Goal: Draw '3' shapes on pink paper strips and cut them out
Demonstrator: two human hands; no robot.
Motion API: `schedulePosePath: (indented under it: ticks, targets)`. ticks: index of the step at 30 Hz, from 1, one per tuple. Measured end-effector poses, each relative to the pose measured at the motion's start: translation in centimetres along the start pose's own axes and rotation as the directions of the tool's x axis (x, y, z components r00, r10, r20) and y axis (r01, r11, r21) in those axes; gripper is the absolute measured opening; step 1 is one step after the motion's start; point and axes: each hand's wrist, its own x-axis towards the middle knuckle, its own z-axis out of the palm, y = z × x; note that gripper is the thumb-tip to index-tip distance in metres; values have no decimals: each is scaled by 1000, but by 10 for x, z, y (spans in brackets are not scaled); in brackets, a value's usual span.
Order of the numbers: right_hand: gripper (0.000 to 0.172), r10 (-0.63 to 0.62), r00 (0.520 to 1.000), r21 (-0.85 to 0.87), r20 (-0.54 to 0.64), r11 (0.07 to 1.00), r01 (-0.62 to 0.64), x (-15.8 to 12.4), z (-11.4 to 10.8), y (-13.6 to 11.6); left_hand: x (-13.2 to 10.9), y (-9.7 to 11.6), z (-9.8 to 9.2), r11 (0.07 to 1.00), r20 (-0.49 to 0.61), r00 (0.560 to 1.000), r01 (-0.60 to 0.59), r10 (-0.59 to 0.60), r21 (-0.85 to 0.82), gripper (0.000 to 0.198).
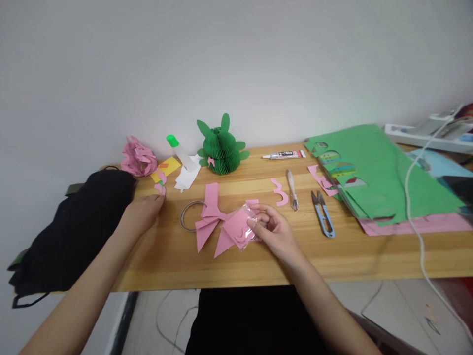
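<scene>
Nearest the edge of the wooden surface [166, 268], the person's right hand [275, 229] is pinching the side of a clear packet [238, 228] of pink paper, its grip closing thumb against finger while the remaining fingers are curling loosely. The packet is overlapping the right side of a pink paper bow [212, 212], with a grey ring [181, 220] lying at the bow's left. Farther out, the left hand [143, 213] is reaching to small pink and green scraps [161, 177]; its fingertips are partly hidden, so one cannot tell how far that grip is opening or whether it is holding anything. Beyond, a green-capped glue stick [182, 154] is leaning over white paper [185, 182], and a green honeycomb paper figure [222, 152] is standing near the wall [236, 74].
</scene>
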Motion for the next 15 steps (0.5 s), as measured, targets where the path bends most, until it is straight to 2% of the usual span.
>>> schedulePosePath:
  ticks: [6, 15]
  targets:
    - [45, -33, 999, -21, 12, 999, 34, 0, 0, 2, 3, -1, 5, 996, -8, 1000, -22, 22, 92, 46]
    - [44, -57, 998, -81, 24, 995, 59, -1, -1, 4, 19, 0, 6, 996, -88, 996, 9, -1, 86, 42]
